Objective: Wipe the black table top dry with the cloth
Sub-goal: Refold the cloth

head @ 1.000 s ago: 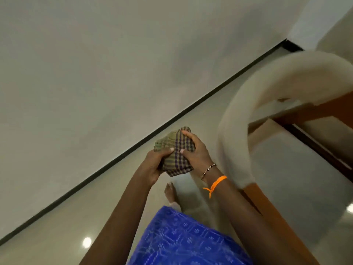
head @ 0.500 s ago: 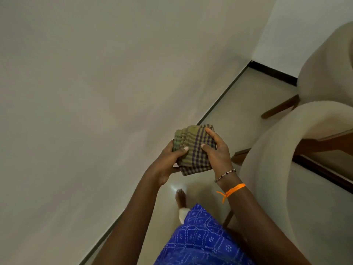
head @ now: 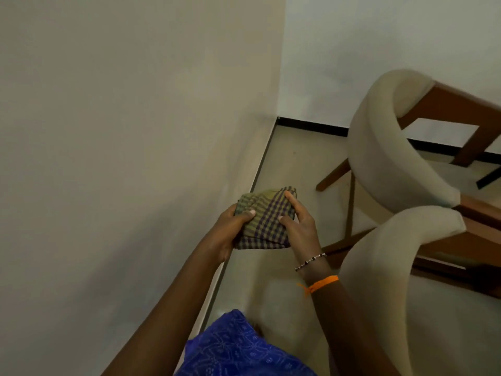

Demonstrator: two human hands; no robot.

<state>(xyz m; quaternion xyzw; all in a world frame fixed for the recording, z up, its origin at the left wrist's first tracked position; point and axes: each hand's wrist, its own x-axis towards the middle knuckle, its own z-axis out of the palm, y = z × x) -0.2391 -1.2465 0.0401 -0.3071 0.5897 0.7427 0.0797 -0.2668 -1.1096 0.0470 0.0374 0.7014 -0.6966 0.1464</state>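
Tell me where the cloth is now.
In the head view the cloth is near centre, held folded between the left hand and right hand, above the floor.

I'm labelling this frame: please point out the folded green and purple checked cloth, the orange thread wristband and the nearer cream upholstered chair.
folded green and purple checked cloth (head: 264, 223), head view, middle of its top face.
orange thread wristband (head: 324, 282), head view, band on right wrist.
nearer cream upholstered chair (head: 379, 248), head view, curved backrest.

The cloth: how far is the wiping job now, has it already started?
Not started, it seems. Done: the checked cloth is folded into a pad. In hand: the left hand and the right hand both grip it in the air, above the floor beside the cream chairs. Left: all the wiping; no black table top is in view.
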